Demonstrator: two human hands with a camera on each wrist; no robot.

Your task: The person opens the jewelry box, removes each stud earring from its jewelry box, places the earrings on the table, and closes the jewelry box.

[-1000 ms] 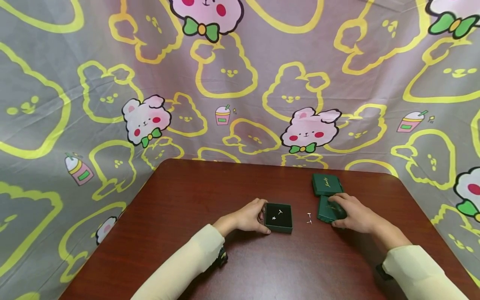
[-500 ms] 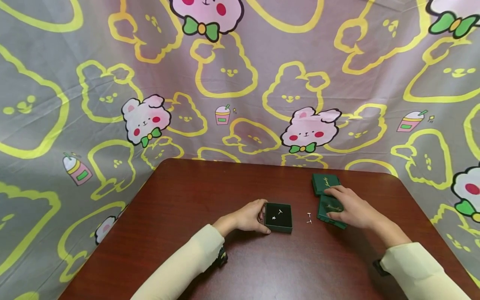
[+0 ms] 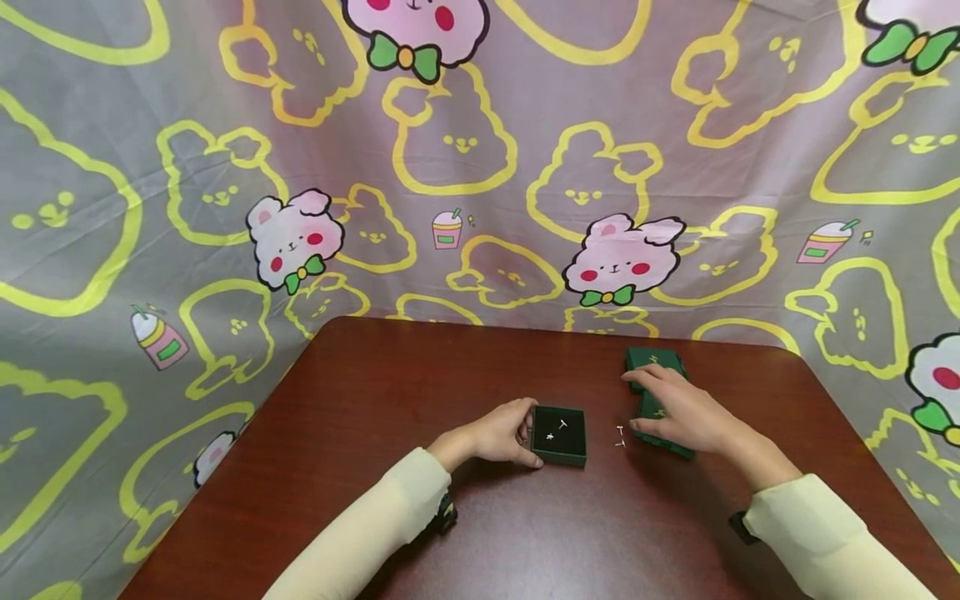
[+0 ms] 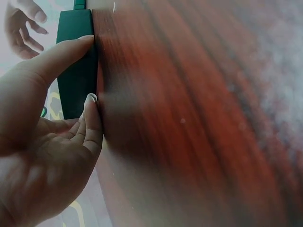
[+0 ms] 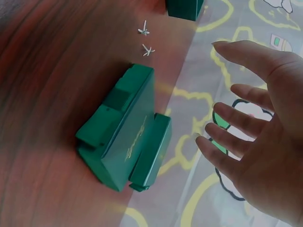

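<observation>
My left hand (image 3: pixel 498 432) grips the left side of a small square jewelry box (image 3: pixel 558 459) with a black lining. In the left wrist view, the thumb lies on the green wall of this box (image 4: pixel 73 92) and the fingers meet its other side. Two small silvery star earrings (image 3: pixel 550 437) rest on the lining. To the right of the box, two more stud earrings (image 3: pixel 620 443) lie on the table. My right hand (image 3: pixel 686 412) hovers over two green jewelry boxes, fingers spread, holding nothing. The right wrist view shows the nearer box (image 5: pixel 132 137) with gold lettering, apart from the hand.
Behind the nearer box, the farther green box (image 3: pixel 652 358) sits close up against it. The dark red-brown table (image 3: pixel 420 367) ends at a hanging cloth (image 3: pixel 495 250) printed with cartoon animals.
My right hand has come off the nearer green box and moved left and slightly up, toward the loose earrings. The left hand and its box stay in place.
</observation>
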